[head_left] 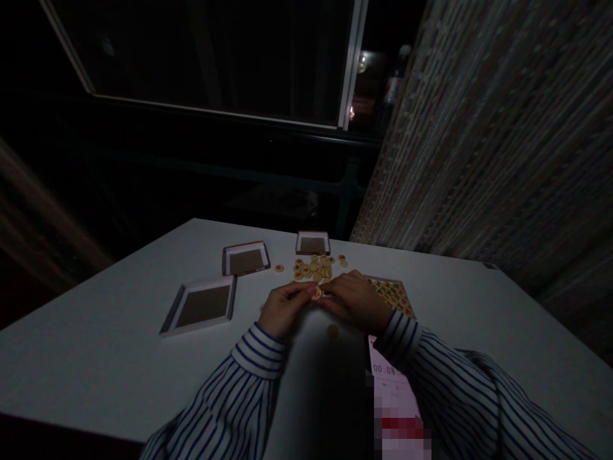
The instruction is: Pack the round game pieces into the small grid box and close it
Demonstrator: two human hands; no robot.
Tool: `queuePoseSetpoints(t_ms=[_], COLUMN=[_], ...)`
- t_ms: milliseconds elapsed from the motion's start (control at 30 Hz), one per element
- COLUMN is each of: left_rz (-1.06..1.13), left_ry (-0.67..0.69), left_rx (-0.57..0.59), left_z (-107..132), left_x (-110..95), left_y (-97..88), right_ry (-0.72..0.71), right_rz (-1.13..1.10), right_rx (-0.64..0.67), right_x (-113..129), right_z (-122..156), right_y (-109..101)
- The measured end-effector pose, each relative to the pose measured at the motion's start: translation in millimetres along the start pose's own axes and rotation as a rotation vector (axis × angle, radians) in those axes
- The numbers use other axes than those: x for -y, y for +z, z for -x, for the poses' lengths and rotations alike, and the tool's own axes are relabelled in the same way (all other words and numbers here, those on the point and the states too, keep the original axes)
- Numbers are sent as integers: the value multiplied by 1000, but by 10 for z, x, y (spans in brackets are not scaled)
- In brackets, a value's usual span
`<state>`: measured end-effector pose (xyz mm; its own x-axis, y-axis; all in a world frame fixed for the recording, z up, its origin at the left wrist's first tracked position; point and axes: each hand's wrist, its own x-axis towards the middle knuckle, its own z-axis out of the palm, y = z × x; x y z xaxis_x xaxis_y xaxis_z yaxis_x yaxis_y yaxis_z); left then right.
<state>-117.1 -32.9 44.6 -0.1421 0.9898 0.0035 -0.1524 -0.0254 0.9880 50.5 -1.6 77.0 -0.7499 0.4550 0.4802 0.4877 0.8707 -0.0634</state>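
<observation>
My left hand and my right hand meet over the white table, fingers curled together. Between their fingertips is pinched a small round yellow game piece. A loose heap of the same round pieces lies just beyond my hands. One more piece lies on the table below my hands. A tray filled with pieces sits partly hidden behind my right hand. Both arms wear striped sleeves.
Three shallow box trays stand on the table: a large one at the left, a middle one and a small one at the back. A phone with a lit timer screen lies under my right forearm. A woven curtain hangs at the right.
</observation>
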Motion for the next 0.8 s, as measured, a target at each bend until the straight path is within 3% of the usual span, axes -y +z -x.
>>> queuePoseSetpoints(t_ms=[300, 567, 800], left_rz=[-72, -103, 40], left_ry=[15, 53, -20], left_rx=[84, 154, 228], left_z=[-56, -191, -329], left_x=[-54, 21, 23], left_y=[398, 648, 854], right_ry=[126, 205, 290], right_rz=[-9, 3, -55], right_rx=[-111, -184, -220], right_x=[-254, -366, -548], right_z=[338, 517, 597], right_y=[-20, -9, -108])
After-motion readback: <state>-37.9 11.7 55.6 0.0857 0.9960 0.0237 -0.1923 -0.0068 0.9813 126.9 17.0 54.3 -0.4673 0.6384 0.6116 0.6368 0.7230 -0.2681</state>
